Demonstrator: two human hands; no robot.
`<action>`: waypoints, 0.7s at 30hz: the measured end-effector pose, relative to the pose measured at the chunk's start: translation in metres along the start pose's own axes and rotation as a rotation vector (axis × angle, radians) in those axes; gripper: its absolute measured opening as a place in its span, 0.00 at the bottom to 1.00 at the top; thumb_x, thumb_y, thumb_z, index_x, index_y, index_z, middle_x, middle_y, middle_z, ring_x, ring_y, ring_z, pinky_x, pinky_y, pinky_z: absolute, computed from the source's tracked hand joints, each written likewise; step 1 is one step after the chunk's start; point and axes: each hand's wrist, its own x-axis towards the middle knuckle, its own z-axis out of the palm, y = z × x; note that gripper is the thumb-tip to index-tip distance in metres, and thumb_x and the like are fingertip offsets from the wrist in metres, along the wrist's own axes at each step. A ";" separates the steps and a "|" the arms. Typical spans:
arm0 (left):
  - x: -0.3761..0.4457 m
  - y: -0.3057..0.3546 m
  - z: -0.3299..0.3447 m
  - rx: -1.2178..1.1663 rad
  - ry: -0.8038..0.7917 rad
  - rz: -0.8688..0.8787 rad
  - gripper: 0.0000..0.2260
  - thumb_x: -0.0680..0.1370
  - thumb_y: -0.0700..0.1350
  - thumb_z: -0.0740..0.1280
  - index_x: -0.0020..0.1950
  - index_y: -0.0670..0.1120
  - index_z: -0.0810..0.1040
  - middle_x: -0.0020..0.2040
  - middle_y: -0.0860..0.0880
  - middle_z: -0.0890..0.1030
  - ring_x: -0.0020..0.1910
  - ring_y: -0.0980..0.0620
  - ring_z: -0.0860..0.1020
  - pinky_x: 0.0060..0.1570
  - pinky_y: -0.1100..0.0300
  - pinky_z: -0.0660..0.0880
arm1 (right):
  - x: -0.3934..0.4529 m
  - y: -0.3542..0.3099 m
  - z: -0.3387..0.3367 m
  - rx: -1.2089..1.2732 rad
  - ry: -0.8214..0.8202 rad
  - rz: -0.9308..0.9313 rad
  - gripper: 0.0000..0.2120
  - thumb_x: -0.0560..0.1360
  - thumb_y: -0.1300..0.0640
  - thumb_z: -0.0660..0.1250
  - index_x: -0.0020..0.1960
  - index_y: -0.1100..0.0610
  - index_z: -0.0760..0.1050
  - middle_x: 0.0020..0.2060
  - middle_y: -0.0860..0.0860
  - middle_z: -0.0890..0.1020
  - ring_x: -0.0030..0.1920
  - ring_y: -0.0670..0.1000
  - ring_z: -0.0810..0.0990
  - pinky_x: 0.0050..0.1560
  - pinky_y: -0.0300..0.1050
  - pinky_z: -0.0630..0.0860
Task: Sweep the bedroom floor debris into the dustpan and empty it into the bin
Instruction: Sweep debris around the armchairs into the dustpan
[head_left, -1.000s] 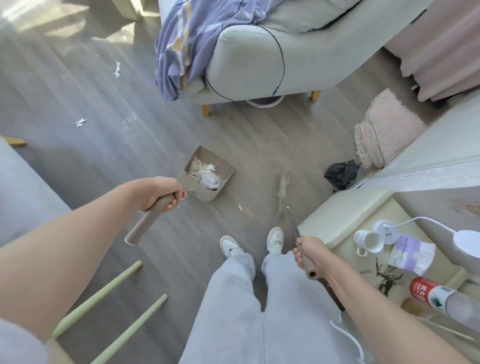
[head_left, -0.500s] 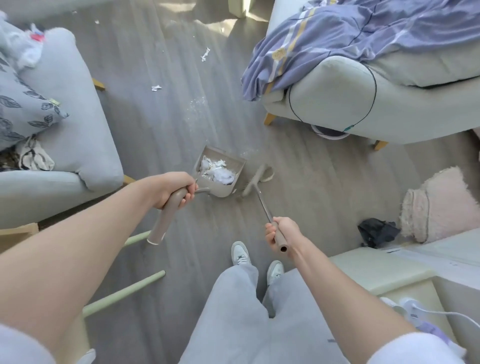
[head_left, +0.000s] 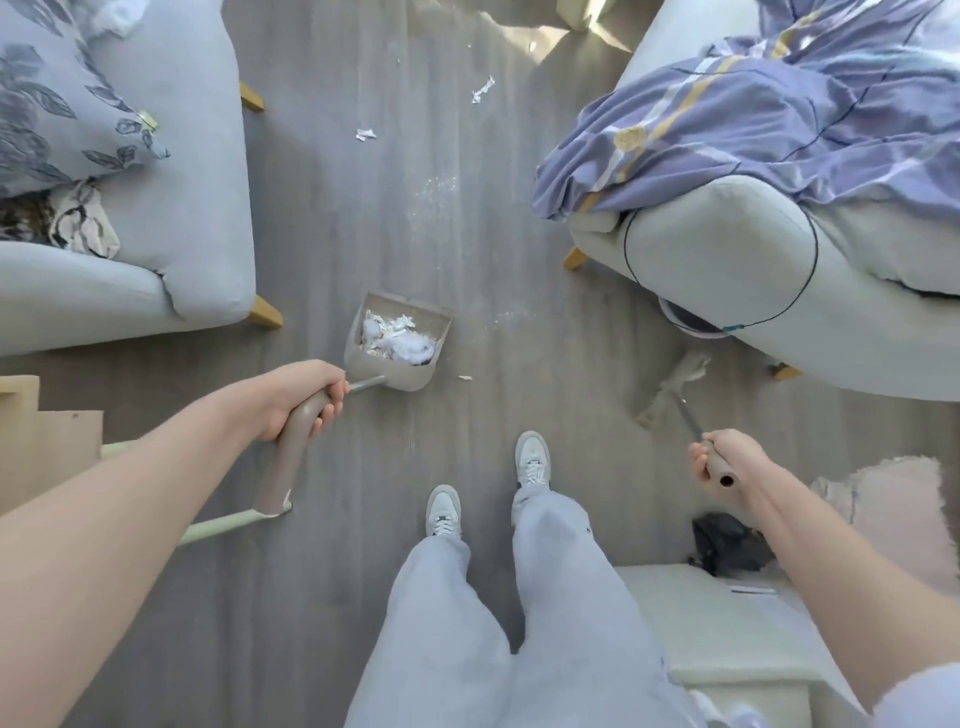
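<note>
Dustpan (head_left: 397, 340) on the floor (head_left: 519, 270) mid-scene, already loaded with white paper scraps (head_left: 392, 338). Left hand (head_left: 298, 397) clenched on its long handle; right hand (head_left: 724, 465) clenched on the broom (head_left: 670, 387), bristles down on the floor well right of the pan. Roughly partway through, by the look of it: one small scrap (head_left: 465, 378) just right of the pan, two larger pieces (head_left: 365, 134) (head_left: 482, 89) farther off, plus pale dust patches (head_left: 436, 195) between. No bin in view, so emptying not yet done. Left, a grey armchair (head_left: 197, 208); right, a pale sofa (head_left: 727, 260) draped with a purple blanket (head_left: 753, 130). Narrow lane between the two; wooden legs likely to hamper broom strokes.
</note>
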 end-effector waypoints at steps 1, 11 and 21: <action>0.001 0.003 0.003 -0.021 0.000 -0.012 0.06 0.70 0.38 0.60 0.40 0.49 0.71 0.31 0.49 0.73 0.22 0.55 0.69 0.22 0.68 0.67 | 0.006 -0.015 0.011 -0.025 0.000 -0.004 0.10 0.80 0.57 0.52 0.40 0.56 0.63 0.28 0.49 0.68 0.14 0.46 0.66 0.15 0.31 0.64; -0.013 -0.019 0.012 -0.319 -0.002 -0.083 0.06 0.70 0.40 0.60 0.39 0.51 0.71 0.32 0.50 0.73 0.22 0.57 0.69 0.21 0.68 0.66 | -0.017 -0.022 0.230 -0.379 -0.277 -0.102 0.05 0.80 0.61 0.51 0.48 0.56 0.64 0.33 0.51 0.68 0.15 0.45 0.66 0.18 0.31 0.65; -0.023 -0.112 -0.014 -0.497 0.022 -0.035 0.06 0.72 0.39 0.61 0.40 0.50 0.71 0.32 0.50 0.73 0.22 0.57 0.68 0.21 0.68 0.66 | -0.040 0.000 0.206 -0.822 -0.272 -0.287 0.06 0.81 0.53 0.58 0.50 0.55 0.70 0.32 0.52 0.73 0.22 0.46 0.67 0.20 0.34 0.66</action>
